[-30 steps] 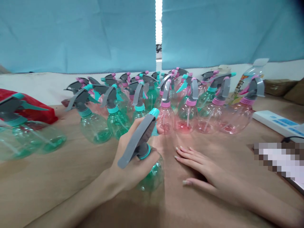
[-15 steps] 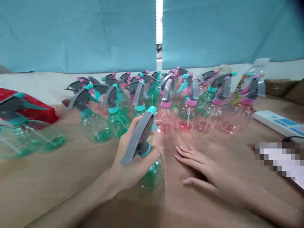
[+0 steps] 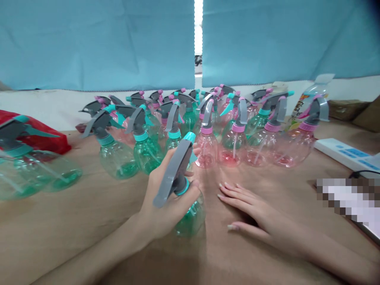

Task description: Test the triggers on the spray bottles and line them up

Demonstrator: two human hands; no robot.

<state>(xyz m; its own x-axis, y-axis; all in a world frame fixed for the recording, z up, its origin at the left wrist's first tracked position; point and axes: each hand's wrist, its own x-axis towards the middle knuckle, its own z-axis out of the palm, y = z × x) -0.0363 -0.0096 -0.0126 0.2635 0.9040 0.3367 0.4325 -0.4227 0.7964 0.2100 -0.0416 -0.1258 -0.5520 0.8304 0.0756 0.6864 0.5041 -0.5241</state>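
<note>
My left hand (image 3: 166, 198) is wrapped round the neck and trigger of a green spray bottle (image 3: 191, 219), which stands upright near the middle of the table. Its grey head (image 3: 175, 170) has a turquoise nozzle that points away from me. To the right, my right hand (image 3: 255, 209) lies palm down on the tabletop with its fingers spread, holding nothing. Just beyond my hands stand a pink spray bottle (image 3: 206, 148) and a green one (image 3: 147, 152), at the front of a group.
Several more pink and green spray bottles fill the back. Others stand at the left by a red bag (image 3: 59, 138). On the right are a white power strip (image 3: 347, 156), a blurred-out flat object (image 3: 350, 202), a labelled bottle (image 3: 314, 93) and brown boxes (image 3: 369, 114).
The view has shifted very slightly. The fingers of my left hand have moved a little at the trigger of the green spray bottle; my right hand rests as before.
</note>
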